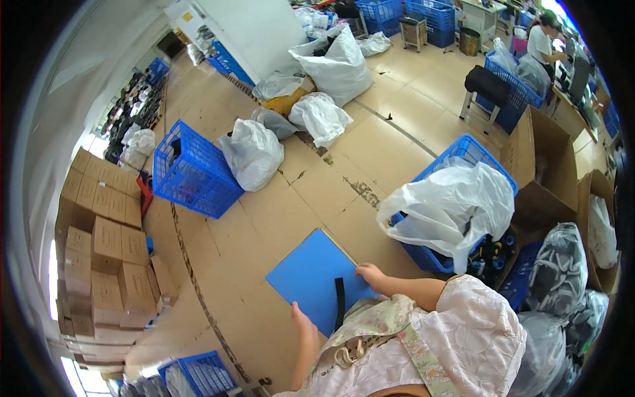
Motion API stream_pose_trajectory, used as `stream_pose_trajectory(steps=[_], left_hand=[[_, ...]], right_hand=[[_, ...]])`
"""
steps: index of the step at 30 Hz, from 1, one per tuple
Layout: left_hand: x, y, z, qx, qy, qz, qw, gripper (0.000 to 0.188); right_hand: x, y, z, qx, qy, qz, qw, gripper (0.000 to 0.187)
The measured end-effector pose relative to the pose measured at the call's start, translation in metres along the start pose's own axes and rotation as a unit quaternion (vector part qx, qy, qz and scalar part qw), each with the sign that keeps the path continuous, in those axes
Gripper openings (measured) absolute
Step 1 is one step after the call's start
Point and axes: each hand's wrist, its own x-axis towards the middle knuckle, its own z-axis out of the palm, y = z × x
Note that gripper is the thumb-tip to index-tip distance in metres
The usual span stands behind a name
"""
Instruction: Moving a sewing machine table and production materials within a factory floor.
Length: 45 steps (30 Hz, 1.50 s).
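Observation:
In front of my body is a flat blue board [307, 268] with straight edges and a pale rim. A short black strip [340, 298] lies across it, close to my apron [380, 321]. My left hand [303, 319] is at the board's near left edge, fingertips against it and most of the fingers hidden. At the right edge, my right hand [370, 275] has its fingers bent around the border. The board's nearest part disappears behind the apron.
To the right stands a blue crate [423, 255] topped with a white plastic bag [453, 205], beside open cardboard boxes [526, 155]. Another blue crate [192, 175] and white sacks [254, 155] stand ahead. Stacked cartons [109, 251] line the left. A person [542, 43] sits far right.

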Motion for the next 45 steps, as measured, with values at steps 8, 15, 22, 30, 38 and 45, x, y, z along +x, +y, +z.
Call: stream_pose_trajectory(steps=[8,15,22,30,38,45], left_hand=[[0.207,0.084,0.229,0.089,-0.165,-0.044,0.981,0.047],[0.317,0.115,0.475,0.202,-0.194,-0.092,0.956,0.047],[0.376,0.125,0.718,0.26,-0.218,-0.016,0.941,0.04],[0.473,0.097,1.013,0.274,-0.359,-0.01,0.892,0.041],[0.5,0.055,1.312,0.318,-0.387,-0.013,0.866,0.038],[0.454,0.018,1.567,0.308,-0.339,-0.026,0.889,0.039]], right_hand=[[0.179,-0.149,-0.013,0.1,0.164,-0.03,0.981,0.022],[0.31,-0.279,-0.088,0.337,0.201,-0.021,0.919,0.016],[0.405,-0.443,-0.196,0.354,0.264,-0.026,0.897,0.017],[0.569,-0.608,-0.368,0.412,0.316,-0.019,0.854,0.013],[0.688,-0.735,-0.539,0.484,0.347,-0.134,0.792,0.009],[0.78,-0.849,-0.74,0.536,0.312,-0.057,0.783,0.011]])
